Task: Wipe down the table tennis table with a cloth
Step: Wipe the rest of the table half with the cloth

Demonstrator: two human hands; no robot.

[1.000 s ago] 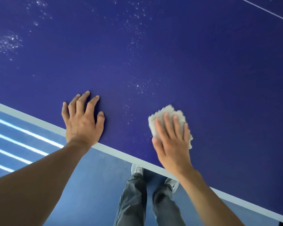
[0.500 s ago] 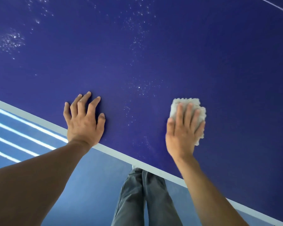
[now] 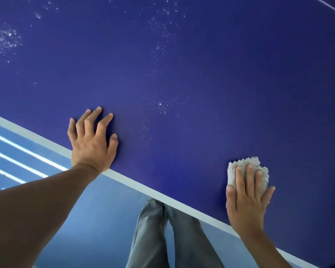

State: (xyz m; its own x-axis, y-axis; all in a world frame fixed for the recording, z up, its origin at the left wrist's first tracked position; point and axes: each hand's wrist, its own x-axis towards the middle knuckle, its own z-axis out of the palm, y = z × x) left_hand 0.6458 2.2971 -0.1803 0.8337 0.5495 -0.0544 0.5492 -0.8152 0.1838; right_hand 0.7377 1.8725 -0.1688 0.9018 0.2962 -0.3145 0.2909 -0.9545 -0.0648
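The dark blue table tennis table [image 3: 201, 74] fills most of the view, its white edge line [image 3: 135, 183] running diagonally from the left down to the right. My right hand [image 3: 247, 200] presses flat on a folded grey cloth [image 3: 244, 165] near the table's edge at the right; the fingers lie straight over the cloth. My left hand [image 3: 92, 142] rests spread on the table surface beside the edge line, holding nothing. White specks and droplets [image 3: 162, 107] dot the surface above and between the hands.
Beyond the edge lies a blue floor with white stripes [image 3: 17, 151] at the left. My legs in grey jeans [image 3: 168, 235] stand under the table edge. A thin white line [image 3: 329, 6] crosses the far right corner.
My right hand has slid the cloth to the right and back toward the table edge. The left hand has stayed in place.
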